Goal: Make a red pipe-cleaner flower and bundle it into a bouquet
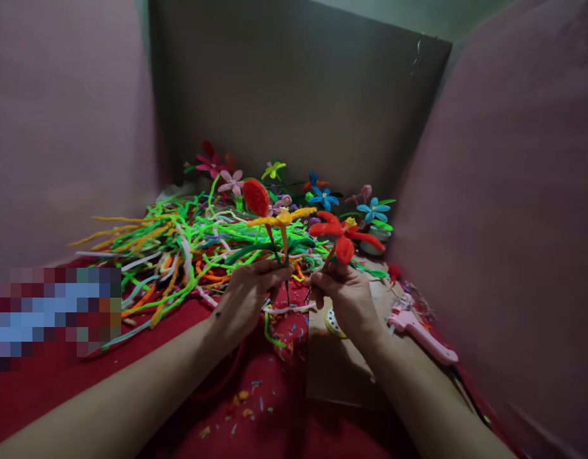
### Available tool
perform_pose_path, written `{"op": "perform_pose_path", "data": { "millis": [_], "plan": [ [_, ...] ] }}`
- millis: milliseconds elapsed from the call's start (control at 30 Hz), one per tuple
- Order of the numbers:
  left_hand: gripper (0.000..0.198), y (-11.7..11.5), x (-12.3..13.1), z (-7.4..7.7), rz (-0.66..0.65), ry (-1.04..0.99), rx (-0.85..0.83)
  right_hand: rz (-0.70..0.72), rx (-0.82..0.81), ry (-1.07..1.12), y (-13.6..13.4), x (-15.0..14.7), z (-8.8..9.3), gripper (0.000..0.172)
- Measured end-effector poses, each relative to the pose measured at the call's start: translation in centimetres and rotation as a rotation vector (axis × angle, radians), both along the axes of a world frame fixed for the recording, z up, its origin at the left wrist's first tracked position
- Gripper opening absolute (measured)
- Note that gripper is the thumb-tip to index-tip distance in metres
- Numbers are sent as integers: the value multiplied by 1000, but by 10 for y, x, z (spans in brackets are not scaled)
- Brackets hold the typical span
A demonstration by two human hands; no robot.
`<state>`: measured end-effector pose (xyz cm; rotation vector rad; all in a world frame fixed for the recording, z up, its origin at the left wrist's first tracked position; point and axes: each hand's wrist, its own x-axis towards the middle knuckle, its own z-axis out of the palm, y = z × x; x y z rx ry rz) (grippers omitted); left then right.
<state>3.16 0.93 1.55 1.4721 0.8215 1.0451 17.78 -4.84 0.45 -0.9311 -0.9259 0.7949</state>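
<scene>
Head view: red cloth [279, 433] spreads before us, with walls [294, 89] at left, back and right. Our left hand [246, 290] pinches dark green stems [277, 257] between thumb and fingers; above the grip we see the yellow flower [284, 218] and, just to its left, the red bud [256, 197]. Stem ends poke out below. Our right hand [348, 293] pinches the red flower [345, 250] by its stem, petals splayed. Both blooms are held up near each other, over the cloth's middle and the cardboard's [336, 376] far left corner. Beneath the right hand we note a round yellow piece [334, 322], partly covered, on the cardboard. Pink glue gun [425, 338] lies at the cloth's right edge, by the wall. Heap of fuzzy strips [205, 220] fills the cloth's far left part. More flowers [326, 198], blue, pink and yellow among them, line the far edge. Coloured scraps [246, 413] litter the cloth on our side of the hands.
</scene>
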Motion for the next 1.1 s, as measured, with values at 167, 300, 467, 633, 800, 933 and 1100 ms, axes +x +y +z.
{"op": "perform_pose_path", "data": {
  "millis": [167,300,467,633,800,933,1100],
  "plan": [
    [24,-1,4,-6,-56,25,-45,11,-60,-63,-5,-10,-11,20],
    [13,-3,7,-9,-71,-19,-45,7,-103,-80,-8,-15,-9,22],
    [21,-7,7,-7,-95,-1,0,-6,-104,-74,-12,-17,-6,21],
    [25,-7,9,-8,-100,21,7,-19,-71,1,-9,-15,-10,22],
    [26,-5,8,-13,-103,28,11,-3,-68,1,-7,-16,-12,23],
    [31,-8,8,-12,-78,62,52,-77,-22,50,-8,-17,-11,22],
    [34,-11,9,-7,-36,127,44,-139,6,-5,-8,-15,-10,12]
  ]
}}
